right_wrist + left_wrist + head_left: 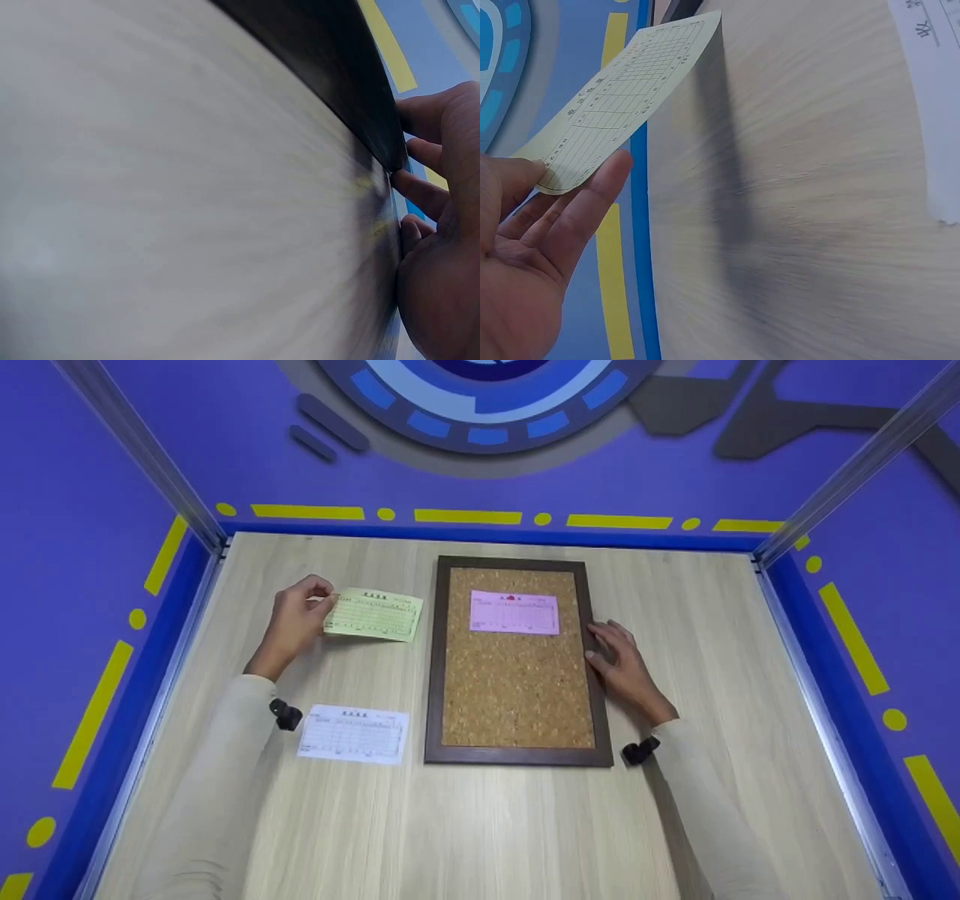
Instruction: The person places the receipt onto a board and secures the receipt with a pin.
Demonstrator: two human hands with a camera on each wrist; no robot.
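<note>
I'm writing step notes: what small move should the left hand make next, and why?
Probably carry the green printed form rightward over the bare cork below the pink printed form: the left hand pinches it above the table, while the right hand touches the dark brown frame.

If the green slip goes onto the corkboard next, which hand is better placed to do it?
Probably the left hand: it pinches the green slip, held above the table just left of the corkboard. The right hand holds no slip; it touches the corkboard's right edge.
</note>
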